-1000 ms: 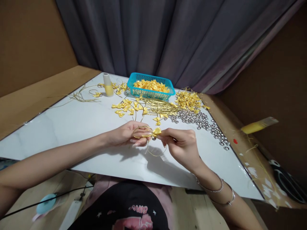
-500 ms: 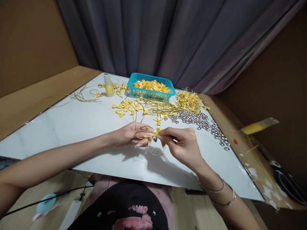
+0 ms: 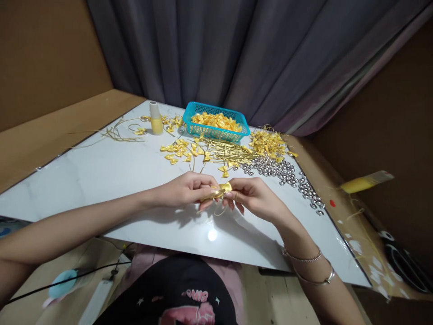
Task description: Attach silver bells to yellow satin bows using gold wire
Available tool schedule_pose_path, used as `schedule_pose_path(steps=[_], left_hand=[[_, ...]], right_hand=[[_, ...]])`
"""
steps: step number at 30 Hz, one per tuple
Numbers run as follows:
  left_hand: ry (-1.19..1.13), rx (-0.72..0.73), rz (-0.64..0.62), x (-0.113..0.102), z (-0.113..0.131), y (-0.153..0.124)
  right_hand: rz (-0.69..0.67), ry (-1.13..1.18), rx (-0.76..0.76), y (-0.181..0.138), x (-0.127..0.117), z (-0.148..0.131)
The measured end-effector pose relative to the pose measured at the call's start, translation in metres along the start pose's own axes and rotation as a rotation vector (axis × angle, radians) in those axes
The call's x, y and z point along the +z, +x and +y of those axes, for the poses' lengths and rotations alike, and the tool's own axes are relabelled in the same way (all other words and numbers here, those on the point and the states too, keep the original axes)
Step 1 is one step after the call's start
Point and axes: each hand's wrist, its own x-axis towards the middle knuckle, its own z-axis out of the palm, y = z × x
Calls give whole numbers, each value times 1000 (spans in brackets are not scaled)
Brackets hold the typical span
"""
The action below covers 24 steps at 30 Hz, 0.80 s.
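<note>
My left hand (image 3: 194,189) pinches a thin gold cord near a yellow satin bow (image 3: 225,187), over the front middle of the white table (image 3: 142,225). My right hand (image 3: 252,195) has its fingertips closed on the bow's right side. A loop of the cord (image 3: 220,213) hangs just below the fingertips. The small parts between the fingers are mostly hidden. Beyond my hands lie loose yellow bows (image 3: 182,149) and a bundle of gold cords (image 3: 225,151).
A blue basket (image 3: 216,134) full of yellow bows stands at the back. Left of it is a yellow-and-white bottle (image 3: 155,118). Silver bells or beads (image 3: 277,169) spread to the right, below a heap of corded bows (image 3: 268,143). Scissors (image 3: 404,262) lie at far right.
My left fingers have closed in over the cord, and its wide loop at the left no longer shows. The right hand keeps hold of the bow. The view has shifted slightly.
</note>
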Motion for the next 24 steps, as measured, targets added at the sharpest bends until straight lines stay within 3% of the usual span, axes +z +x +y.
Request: schedule_pose_path(steps=[5,15,24], left_hand=[[80,37,11,0,2,-1],[126,49,24,0,3,-2],[6,45,6,-3,2,-1]], right_hand=[[14,94,20,2,1,0],[124,73,5,-1,7,0],[122,113,-7,-3,5,-6]])
